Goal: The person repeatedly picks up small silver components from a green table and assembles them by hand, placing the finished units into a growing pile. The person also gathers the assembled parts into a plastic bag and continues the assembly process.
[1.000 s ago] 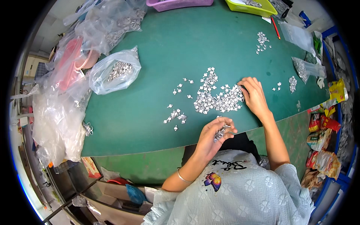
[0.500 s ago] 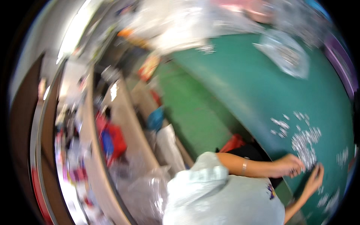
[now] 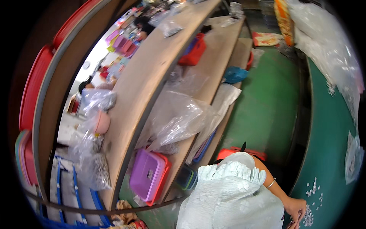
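Observation:
My left hand (image 3: 296, 210), with a silver bangle (image 3: 272, 183) on its wrist, is low at the right, by the edge of a green table (image 3: 328, 126). Its fingers are bent down and pressed together; whatever they may hold is too small to make out. Right beside the fingers lies a pile of small silvery-white pieces (image 3: 308, 218). More loose pieces (image 3: 313, 188) are scattered just beyond it. My right hand does not show in the picture.
A wooden shelf rack (image 3: 152, 80) fills the middle and left, holding clear plastic bags (image 3: 179, 118), a purple basin (image 3: 148, 173) and a red basket (image 3: 193, 50). Green floor (image 3: 263, 99) separates rack and table. Large plastic sheeting (image 3: 324, 38) covers the table's far end; a filled bag (image 3: 353, 158) lies nearer.
My view has swung left, bringing the shelves to the middle and pushing the table to the right edge. My left hand now appears lower, and my right hand has left the picture.

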The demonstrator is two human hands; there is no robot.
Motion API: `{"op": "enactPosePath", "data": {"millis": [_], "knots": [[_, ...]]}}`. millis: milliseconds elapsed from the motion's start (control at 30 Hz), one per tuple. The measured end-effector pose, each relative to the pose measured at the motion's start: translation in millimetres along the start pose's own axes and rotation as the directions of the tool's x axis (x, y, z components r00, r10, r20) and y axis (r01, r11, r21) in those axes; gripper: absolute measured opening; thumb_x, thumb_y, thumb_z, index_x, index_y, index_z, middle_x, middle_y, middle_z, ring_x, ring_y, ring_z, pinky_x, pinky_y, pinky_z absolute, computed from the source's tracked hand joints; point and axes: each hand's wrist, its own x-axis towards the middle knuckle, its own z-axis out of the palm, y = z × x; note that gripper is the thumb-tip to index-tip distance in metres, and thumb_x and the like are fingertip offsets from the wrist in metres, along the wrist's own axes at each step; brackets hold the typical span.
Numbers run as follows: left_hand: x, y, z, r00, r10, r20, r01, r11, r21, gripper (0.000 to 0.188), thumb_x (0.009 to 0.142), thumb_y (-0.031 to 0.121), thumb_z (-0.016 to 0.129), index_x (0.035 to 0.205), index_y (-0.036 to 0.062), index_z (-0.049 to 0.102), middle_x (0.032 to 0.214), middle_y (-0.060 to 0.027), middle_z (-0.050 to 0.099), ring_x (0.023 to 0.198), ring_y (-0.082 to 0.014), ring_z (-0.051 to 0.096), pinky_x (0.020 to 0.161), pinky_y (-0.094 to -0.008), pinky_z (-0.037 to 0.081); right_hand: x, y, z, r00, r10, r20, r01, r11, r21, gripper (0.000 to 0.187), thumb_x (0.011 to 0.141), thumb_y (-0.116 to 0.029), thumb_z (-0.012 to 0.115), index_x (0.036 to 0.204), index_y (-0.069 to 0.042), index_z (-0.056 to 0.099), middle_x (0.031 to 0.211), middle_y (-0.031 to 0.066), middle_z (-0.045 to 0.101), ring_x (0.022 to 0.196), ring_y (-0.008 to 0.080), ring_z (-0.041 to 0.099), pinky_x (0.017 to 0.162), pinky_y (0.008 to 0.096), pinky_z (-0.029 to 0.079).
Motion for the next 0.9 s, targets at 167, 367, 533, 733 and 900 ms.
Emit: {"op": "enactPosePath", "data": {"millis": [167,367,533,733,900], "knots": [[-12,32,-21,0.991,0.047,0.128,-0.076,0.969,0.235,0.018,0.075,0.021,0.071,0.085,0.0067,0.07,0.07,-0.0062,0.066,0.059,-0.0138,0.058,0.052,-0.0275,0.044,7,-2,9,0.995,-0.073,0.074,0.063,0.99,0.128,0.026,0.085,-0.015,0.063,0.101,0.006,0.06,0.093,0.0177,0.062,0.084,0.0234,0.06,0.074,0.0331,0.05],[-25,42,-26,0.989,0.102,0.111,-0.144,0.86,0.49,0.02,0.076,0.027,0.072,0.087,0.0093,0.07,0.071,-0.0077,0.066,0.059,-0.0174,0.06,0.052,-0.0326,0.044,6,-2,12,0.981,-0.105,0.165,0.068,0.974,0.218,0.027,0.084,-0.016,0.064,0.101,0.006,0.06,0.093,0.0174,0.062,0.083,0.0234,0.06,0.074,0.0334,0.05],[-22,25,-29,0.985,0.131,0.109,-0.168,0.854,0.493,0.024,0.077,0.028,0.072,0.088,0.0073,0.07,0.074,-0.0087,0.067,0.063,-0.0184,0.062,0.056,-0.0327,0.047,10,1,12,0.967,-0.11,0.23,0.044,0.961,0.273,0.028,0.084,-0.016,0.064,0.101,0.005,0.06,0.093,0.0172,0.062,0.083,0.0234,0.06,0.073,0.0337,0.049],[-11,17,-19,0.99,0.139,0.009,-0.134,0.934,0.33,0.024,0.073,0.024,0.074,0.085,0.0039,0.07,0.077,-0.0081,0.067,0.067,-0.0149,0.062,0.058,-0.0276,0.047,21,13,3,0.95,-0.07,0.303,-0.031,0.948,0.317,0.029,0.083,-0.016,0.066,0.101,0.005,0.06,0.094,0.0169,0.062,0.083,0.0234,0.06,0.073,0.034,0.049],[-15,37,4,0.994,-0.033,-0.1,0.019,0.991,-0.136,0.018,0.065,0.014,0.077,0.076,0.0011,0.07,0.067,-0.0052,0.066,0.055,-0.0101,0.057,0.047,-0.0225,0.042,19,28,-9,0.972,-0.164,0.167,0.131,0.972,0.193,0.034,0.084,-0.02,0.064,0.109,0.002,0.059,0.1,0.0191,0.062,0.087,0.0242,0.06,0.074,0.0344,0.05]]}}
